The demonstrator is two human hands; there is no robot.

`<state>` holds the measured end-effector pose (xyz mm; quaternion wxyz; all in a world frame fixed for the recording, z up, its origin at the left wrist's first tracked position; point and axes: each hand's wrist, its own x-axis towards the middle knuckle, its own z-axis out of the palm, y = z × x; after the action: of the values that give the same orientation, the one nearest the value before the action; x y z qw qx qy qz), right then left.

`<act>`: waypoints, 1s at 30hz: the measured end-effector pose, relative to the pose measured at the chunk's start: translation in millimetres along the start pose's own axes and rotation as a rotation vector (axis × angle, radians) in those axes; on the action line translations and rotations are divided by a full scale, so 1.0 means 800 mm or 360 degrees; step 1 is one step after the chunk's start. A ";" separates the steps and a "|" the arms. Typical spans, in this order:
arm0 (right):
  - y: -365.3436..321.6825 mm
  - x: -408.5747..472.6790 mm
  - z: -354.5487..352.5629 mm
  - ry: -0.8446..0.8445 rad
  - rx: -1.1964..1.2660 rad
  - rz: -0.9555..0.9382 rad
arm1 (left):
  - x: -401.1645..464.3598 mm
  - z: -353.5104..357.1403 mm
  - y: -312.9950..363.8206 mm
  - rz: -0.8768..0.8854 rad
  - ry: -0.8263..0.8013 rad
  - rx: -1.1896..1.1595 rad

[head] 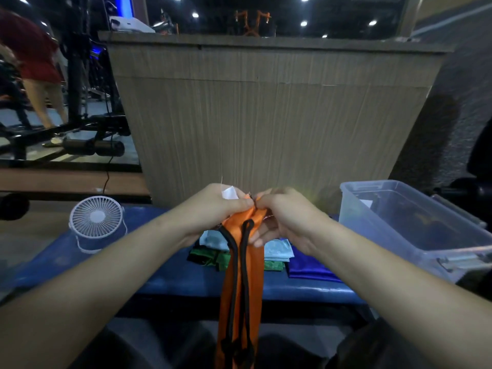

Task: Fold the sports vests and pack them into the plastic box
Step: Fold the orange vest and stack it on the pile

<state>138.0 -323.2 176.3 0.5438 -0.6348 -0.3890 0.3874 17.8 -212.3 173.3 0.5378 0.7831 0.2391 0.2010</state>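
Orange vest (243, 265) hangs over the table's (170, 278) near edge, its top pinched by both hands, left (218, 206) and right (286, 215). Match the shoulder seams first, then fold flat on the table; the plastic box (415, 225) sits at the right end.

Both forearms come in bare to the bottom edge, no sleeves showing. The left hand (213, 206) and right hand (286, 211) carry no gloves, rings or watch straps. Dark trousers cover the knees below.
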 end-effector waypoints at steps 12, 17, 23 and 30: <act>0.001 -0.012 0.002 -0.0060 0.0041 -0.0064 | -0.007 -0.014 0.000 0.0062 -0.0448 0.0161; 0.003 -0.009 -0.001 -0.0097 0.0119 0.0014 | -0.006 0.000 -0.010 0.0368 -0.0207 0.1018; 0.000 -0.007 -0.018 -0.0224 -0.0390 -0.0100 | -0.001 -0.018 -0.008 0.0526 -0.0126 0.0789; 0.026 0.009 -0.040 0.0019 -0.1110 -0.0523 | -0.007 -0.036 0.019 0.0412 -0.0086 0.0366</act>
<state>171.4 -331.5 158.7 0.3524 -0.7130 -0.5908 0.1357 -0.6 -198.2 196.9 0.4205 0.8688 0.1432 0.2187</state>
